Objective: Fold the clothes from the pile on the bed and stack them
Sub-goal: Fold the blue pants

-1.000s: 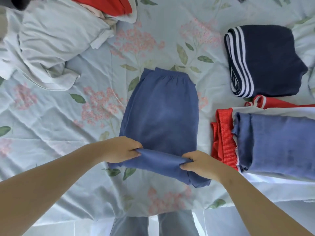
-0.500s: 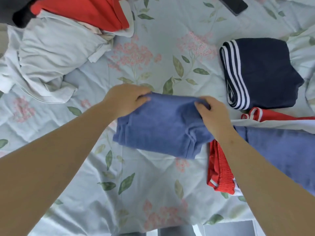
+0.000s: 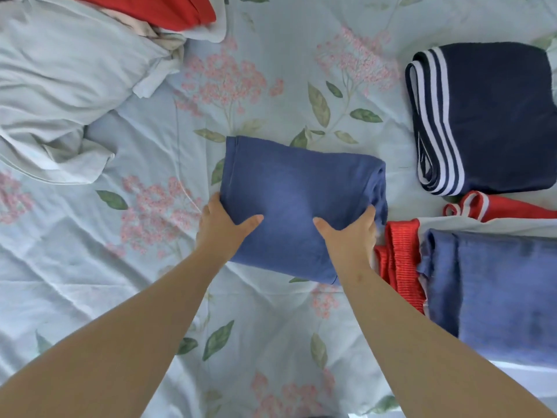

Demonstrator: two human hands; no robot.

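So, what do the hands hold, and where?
The middle blue garment: left hand grips its left edge, right hand its right edge, thumbs on top.

head-worn view, looking down, close over bed (image 3: 271, 327)

folded garment (image 3: 301, 200): blue | sheet (image 3: 271, 70): pale blue — pink blossoms, green leaves | right garment (image 3: 497, 116): navy — white stripes

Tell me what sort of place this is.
Probably a bedroom: a floral bedsheet, an unfolded pile at left, folded clothes stacked at right, and a blue garment gripped by the left hand and right hand.
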